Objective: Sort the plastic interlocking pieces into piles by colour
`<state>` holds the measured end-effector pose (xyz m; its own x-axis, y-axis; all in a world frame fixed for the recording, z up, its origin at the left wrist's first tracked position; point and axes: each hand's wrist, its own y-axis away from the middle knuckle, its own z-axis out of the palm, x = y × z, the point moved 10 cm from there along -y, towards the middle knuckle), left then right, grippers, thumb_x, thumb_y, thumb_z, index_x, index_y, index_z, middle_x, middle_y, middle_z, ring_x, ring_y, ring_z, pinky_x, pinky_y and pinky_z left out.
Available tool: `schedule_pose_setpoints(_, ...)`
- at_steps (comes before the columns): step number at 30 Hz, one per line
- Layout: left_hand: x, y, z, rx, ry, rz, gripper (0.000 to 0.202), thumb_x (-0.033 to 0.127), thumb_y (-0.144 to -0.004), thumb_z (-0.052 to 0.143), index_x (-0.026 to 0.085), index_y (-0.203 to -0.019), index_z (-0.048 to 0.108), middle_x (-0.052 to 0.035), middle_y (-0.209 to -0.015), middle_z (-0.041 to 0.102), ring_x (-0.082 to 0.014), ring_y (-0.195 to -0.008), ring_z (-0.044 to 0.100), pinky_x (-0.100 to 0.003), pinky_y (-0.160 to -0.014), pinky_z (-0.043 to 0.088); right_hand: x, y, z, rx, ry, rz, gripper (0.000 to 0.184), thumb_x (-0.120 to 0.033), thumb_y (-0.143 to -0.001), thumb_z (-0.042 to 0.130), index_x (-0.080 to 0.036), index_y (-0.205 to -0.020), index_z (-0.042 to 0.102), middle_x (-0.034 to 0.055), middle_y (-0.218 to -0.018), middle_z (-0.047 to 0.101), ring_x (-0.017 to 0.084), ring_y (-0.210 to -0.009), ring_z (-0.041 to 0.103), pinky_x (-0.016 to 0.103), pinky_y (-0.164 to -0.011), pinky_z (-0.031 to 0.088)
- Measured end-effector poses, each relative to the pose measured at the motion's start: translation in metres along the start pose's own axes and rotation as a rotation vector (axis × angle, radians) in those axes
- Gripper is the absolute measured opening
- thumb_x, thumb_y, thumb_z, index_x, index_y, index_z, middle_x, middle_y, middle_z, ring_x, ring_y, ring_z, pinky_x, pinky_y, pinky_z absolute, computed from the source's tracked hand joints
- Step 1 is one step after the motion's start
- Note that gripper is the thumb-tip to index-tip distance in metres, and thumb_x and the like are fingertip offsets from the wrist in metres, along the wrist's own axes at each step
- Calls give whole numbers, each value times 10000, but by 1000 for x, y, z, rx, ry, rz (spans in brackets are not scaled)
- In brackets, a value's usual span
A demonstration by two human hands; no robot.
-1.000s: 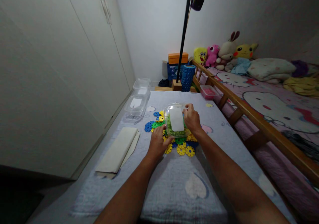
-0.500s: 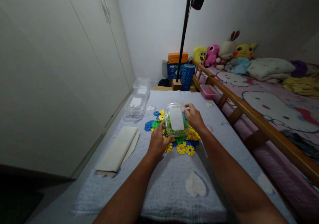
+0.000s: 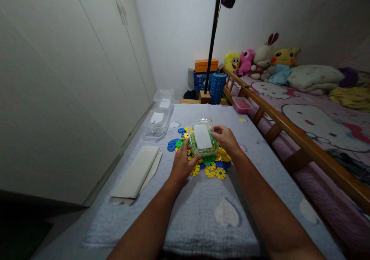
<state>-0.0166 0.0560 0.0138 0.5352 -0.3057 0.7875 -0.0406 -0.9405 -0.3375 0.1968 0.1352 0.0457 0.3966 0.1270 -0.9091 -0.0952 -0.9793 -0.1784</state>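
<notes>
Holding the clear container (image 3: 202, 137), left hand (image 3: 182, 162) and right hand (image 3: 227, 138) have shifted it slightly leftward.

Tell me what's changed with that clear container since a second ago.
The clear rectangular plastic container shifted slightly left. The right hand moved from near its far-right corner to lower along its right side. The left hand stayed at its near-left corner; the folded beige sheet stayed put.

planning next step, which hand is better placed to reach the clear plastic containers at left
Probably the left hand: nearer those containers, at the left edge of the clear rectangular plastic box; the right hand, at the box's right edge, is farther.
</notes>
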Motion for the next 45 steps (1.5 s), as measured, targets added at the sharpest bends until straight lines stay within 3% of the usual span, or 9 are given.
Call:
schedule_pose_setpoints(4, 0, 0, 0, -1, -5, 6, 724, 309, -810, 739, 218, -1464, 442, -103, -1172, 694, -278, -1129, 637, -470, -1015, 485, 7, 4, -3, 5, -44, 56, 273, -366, -664, 694, -167, -851, 692, 30, -811, 703, 193, -756, 638, 298, -696, 509)
schedule_pose_setpoints(14, 4, 2, 1, -15, -32, 36, 719, 329, -831, 728, 208, -1474, 427, -110, -1201, 684, -279, -1148, 631, -469, -1027, 484, 11, 6, -2, -50, -127, 103, 247, -393, -654, 678, -198, -761, 570, -28, -698, 579, 138, -643, 541, 266, -606, 458)
schedule_pose_setpoints(21, 1, 1, 1, -12, -43, 13, 740, 360, -828, 737, 181, -1477, 431, -130, -1222, 672, -294, -1159, 620, -483, -1040, 472, 5, 9, -5, -50, -117, 93, 269, -421, -717, 667, -216, -808, 520, -16, -721, 605, 167, -704, 614, 269, -606, 456)
schedule_pose_setpoints(32, 3, 1, 1, -18, -15, 21, 743, 349, -834, 734, 209, -1495, 427, -139, -1268, 658, -295, -1193, 613, -483, -1063, 458, -2, 20, -6, -85, -300, 150, 418, -496, -658, 778, -232, -821, 498, -31, -738, 653, 171, -761, 663, 278, -658, 483)
schedule_pose_setpoints(45, -3, 0, 3, -36, -1, -16, 738, 387, -840, 722, 180, -1487, 434, -155, -1267, 663, -309, -1203, 610, -494, -1071, 445, -13, 31, -1, -168, -576, 101, 494, -510, -651, 861, -248, -850, 493, -43, -801, 698, 131, -711, 650, 252, -673, 498)
